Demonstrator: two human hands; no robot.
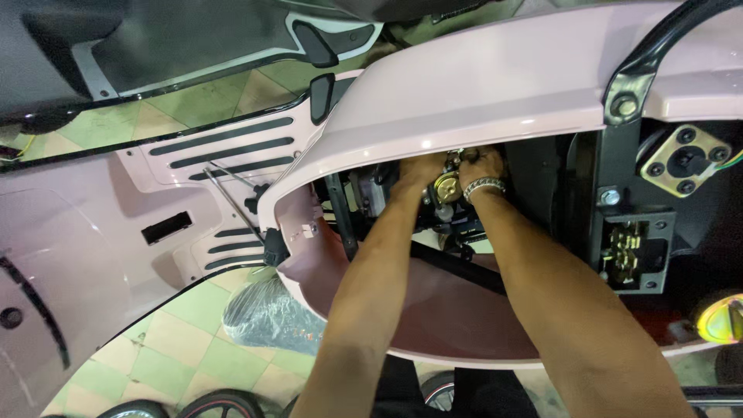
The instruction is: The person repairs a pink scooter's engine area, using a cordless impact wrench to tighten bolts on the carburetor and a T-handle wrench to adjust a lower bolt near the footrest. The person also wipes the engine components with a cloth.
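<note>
**Both hands inside the pink scooter body, at a brass-coloured fitting**

Both arms are reached down into the opening of a pink scooter body shell. The left hand and right hand are set close together, just beside a small round brass-coloured fitting that sits between them, deep under the shell's upper edge. The left fingers are curled in against the parts next to the fitting; the right fingers are curled over its top. Whether either hand is pinching the fitting or only pressed against it cannot be told, since the fingertips are hidden in shadow. A metal bracelet is worn on the right wrist.

To the right, a black frame bracket with a bolt and a black connector block are seen. At lower left, a bundle wrapped in clear plastic lies below the shell, above a tiled floor. A pink footboard panel with black ribs lies to the left.
</note>
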